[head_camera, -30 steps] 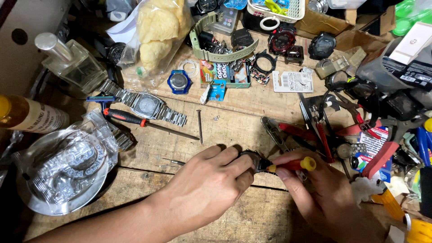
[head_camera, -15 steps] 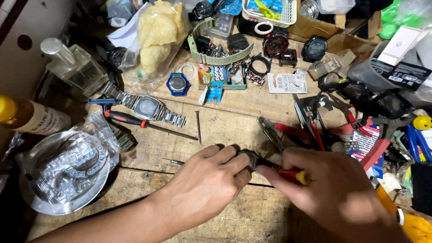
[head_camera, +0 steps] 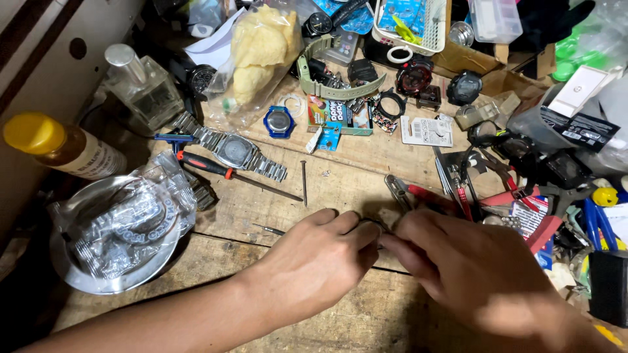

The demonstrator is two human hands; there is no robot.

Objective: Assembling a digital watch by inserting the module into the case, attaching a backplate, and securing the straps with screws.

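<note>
The bench [head_camera: 340, 189] is made of rough wooden planks with open seams. Lying directly on it: a metal-band watch [head_camera: 232, 151], a red-handled screwdriver [head_camera: 222, 171] just beside it, a loose nail [head_camera: 304, 183], red-handled pliers [head_camera: 418, 193], a glass bottle [head_camera: 145, 88] and a metal dish [head_camera: 111, 238].

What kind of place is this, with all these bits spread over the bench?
Most likely a watch repair bench. A metal-band watch and loose watch cases lie on the worn wooden table, with a screwdriver and pliers beside them.
</note>
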